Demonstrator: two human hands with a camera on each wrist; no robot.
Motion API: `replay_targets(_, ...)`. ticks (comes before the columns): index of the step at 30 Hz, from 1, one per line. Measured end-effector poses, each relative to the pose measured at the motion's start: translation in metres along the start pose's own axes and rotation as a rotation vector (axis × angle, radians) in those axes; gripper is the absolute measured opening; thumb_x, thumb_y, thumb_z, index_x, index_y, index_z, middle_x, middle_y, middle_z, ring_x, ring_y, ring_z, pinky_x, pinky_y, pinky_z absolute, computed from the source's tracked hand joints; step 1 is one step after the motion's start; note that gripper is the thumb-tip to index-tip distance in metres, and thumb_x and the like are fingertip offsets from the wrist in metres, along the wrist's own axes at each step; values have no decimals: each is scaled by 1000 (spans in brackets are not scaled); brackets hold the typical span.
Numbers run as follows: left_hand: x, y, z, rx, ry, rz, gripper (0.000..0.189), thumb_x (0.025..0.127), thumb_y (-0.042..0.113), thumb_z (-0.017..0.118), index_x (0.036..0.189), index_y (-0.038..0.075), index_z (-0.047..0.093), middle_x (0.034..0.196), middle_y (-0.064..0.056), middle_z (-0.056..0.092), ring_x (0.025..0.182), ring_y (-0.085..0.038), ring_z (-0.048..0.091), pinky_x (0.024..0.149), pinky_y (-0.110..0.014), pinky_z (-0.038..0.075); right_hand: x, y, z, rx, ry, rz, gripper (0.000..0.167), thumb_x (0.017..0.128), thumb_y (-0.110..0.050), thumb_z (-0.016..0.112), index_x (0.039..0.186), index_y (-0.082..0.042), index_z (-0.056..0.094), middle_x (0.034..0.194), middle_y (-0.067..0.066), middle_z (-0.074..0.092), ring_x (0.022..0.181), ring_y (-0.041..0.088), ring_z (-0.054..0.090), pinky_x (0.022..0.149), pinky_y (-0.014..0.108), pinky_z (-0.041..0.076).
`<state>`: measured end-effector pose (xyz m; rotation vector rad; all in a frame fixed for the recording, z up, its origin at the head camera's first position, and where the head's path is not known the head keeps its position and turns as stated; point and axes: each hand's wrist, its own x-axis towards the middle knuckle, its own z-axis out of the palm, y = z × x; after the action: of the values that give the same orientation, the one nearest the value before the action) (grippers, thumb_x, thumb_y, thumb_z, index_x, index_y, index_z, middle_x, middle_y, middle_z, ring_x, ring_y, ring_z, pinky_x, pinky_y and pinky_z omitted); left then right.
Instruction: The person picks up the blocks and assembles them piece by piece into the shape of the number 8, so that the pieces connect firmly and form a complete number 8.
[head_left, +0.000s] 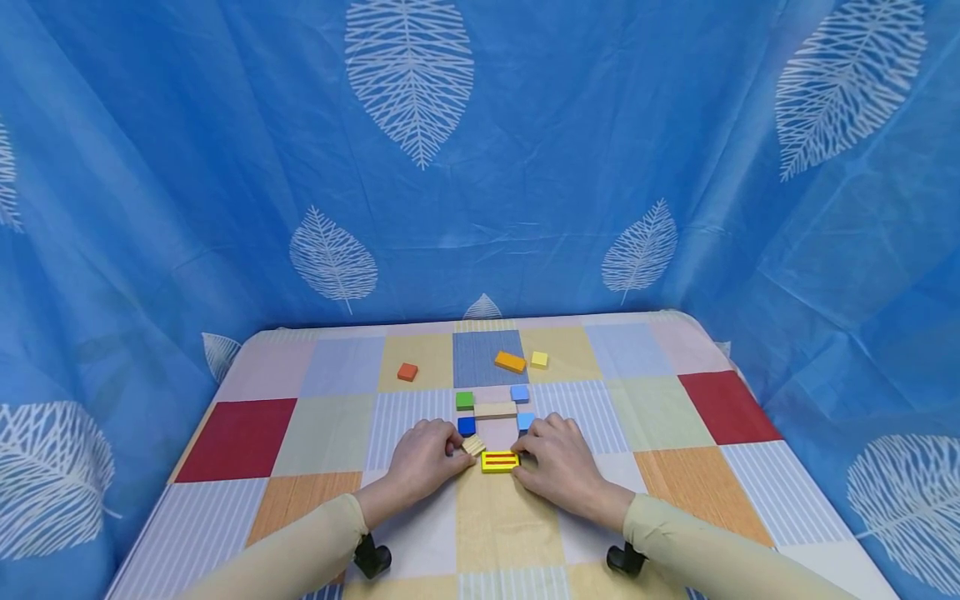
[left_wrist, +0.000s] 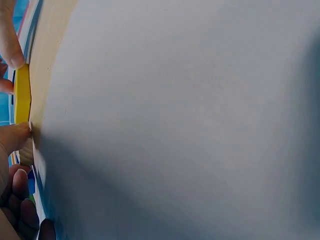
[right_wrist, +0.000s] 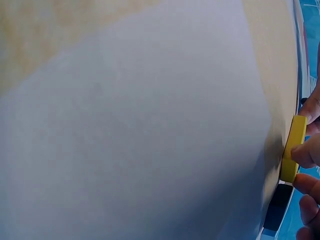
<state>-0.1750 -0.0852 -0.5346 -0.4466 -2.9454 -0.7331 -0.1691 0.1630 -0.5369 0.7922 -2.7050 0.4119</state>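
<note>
Yellow block [head_left: 499, 462], long axis left-right, lies left of right hand [head_left: 558, 463], which pinches its right end; left hand [head_left: 424, 455] pinches wooden block [head_left: 474, 445].

Patchwork-covered table [head_left: 510, 529], red-striped yellow block [head_left: 499, 462], long tan block [head_left: 495, 410], green block [head_left: 464, 401], orange block [head_left: 510, 362]

The left hand [head_left: 422, 457] holds a tan block [head_left: 473, 446], the right hand [head_left: 562, 465] a red-striped yellow block [head_left: 499, 462].

No lettering can be read; no numbers or brands either.
</note>
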Motion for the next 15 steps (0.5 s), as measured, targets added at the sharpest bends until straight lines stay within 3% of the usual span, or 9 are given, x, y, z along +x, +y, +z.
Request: replay_targets(15, 0, -2, 0, -7, 17, 22, 28, 81, 41, 87, 86, 18, 70, 72, 11, 51, 70, -12, 44, 63, -28, 36, 6, -2, 4, -6, -1, -12, 22, 75, -38, 86, 94, -29, 80, 83, -15, 51, 76, 11, 37, 71, 33, 30)
